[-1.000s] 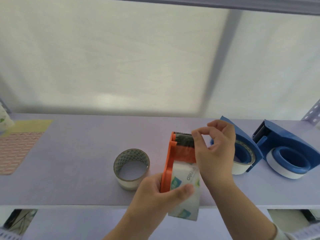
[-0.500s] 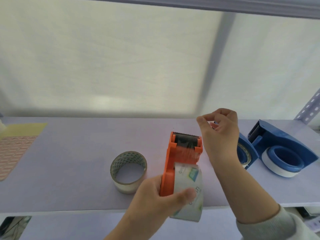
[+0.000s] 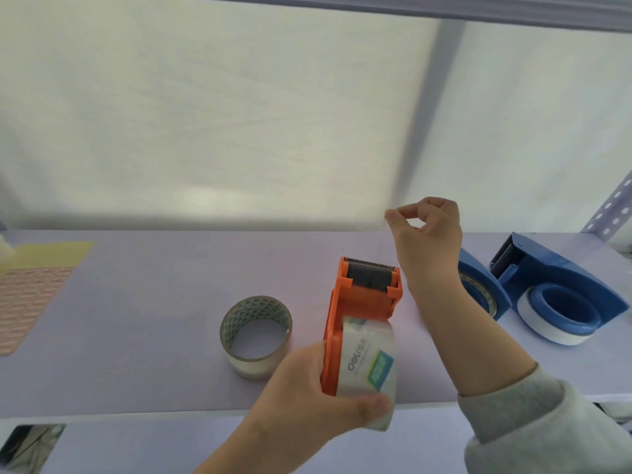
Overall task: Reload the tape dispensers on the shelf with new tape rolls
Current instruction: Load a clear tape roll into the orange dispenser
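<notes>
While left hand (image 3: 301,398) grips, orange dispenser (image 3: 355,302) roll-loaded (image 3: 367,364).

Left hand (image 3: 307,388): low centre, palm turned rightward, fingers curled in a closed grip, thumb pressed across the front. Right hand (image 3: 425,234): raised, forearm angled up from lower right, thumb and forefinger pinched together, other fingers curled. Grey sleeve at right wrist.

Left hand (image 3: 301,391) grips the orange dispenser (image 3: 359,309) and its tape roll (image 3: 369,367); right hand (image 3: 425,234) pinches above
</notes>
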`<state>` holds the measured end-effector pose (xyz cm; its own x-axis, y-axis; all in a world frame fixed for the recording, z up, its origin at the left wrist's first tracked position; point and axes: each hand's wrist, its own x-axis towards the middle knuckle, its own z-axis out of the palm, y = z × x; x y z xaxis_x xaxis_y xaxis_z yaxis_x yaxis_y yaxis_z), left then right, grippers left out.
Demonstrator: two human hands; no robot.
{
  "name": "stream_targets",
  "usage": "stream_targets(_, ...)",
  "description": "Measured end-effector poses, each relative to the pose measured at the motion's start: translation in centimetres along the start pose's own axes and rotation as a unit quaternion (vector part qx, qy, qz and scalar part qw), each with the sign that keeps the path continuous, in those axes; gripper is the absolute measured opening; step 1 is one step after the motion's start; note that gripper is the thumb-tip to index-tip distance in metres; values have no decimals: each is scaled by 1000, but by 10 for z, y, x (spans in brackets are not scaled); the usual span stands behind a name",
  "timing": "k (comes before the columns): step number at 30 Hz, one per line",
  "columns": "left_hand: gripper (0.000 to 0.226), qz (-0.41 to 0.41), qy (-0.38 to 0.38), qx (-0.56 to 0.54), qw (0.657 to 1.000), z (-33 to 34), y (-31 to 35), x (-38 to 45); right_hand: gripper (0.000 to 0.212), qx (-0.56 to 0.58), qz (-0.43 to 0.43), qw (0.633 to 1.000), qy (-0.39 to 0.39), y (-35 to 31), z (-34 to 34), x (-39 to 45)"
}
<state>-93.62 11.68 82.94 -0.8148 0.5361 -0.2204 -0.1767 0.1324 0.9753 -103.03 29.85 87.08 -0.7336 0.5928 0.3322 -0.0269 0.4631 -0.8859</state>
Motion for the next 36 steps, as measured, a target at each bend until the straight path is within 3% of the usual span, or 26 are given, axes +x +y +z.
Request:
stream_targets(4,40,-3,-51,24,998,-4,1,-4,12,-7,-6,1000,13,-2,0,11)
stream_targets(9,36,0,6,-44,999,-4,-5,-1,14,-10,0,1000,10,2,8,10)
stream_targets(11,31,6,-18,-26,999,-6,-6,-3,14,-5,6,1000,27,2,5,15)
stream_targets(15,44,0,-80,-5,997,-8,-9,-7,16,10,22,998,51,3,1,26)
stream_targets(19,43,-12,-48,-84,995,-8,-11,-4,12,-6,33,998,45,10,3,25)
stream_targets(24,40,3,-61,-43,997,-8,-12,-6,15,-6,30,998,57,15,0,35)
stream_targets(28,45,22,-70,-60,996,-12,-14,-10,10,-17,65,998,-4,23,-6,27)
stream_targets(32,53,57,-102,-112,987,-18,-13,-12,42,12,92,995,-39,35,-18,8)
stream_targets(36,58,104,-131,-190,968,-24,-11,-12,44,99,86,990,-43,29,-30,-12)
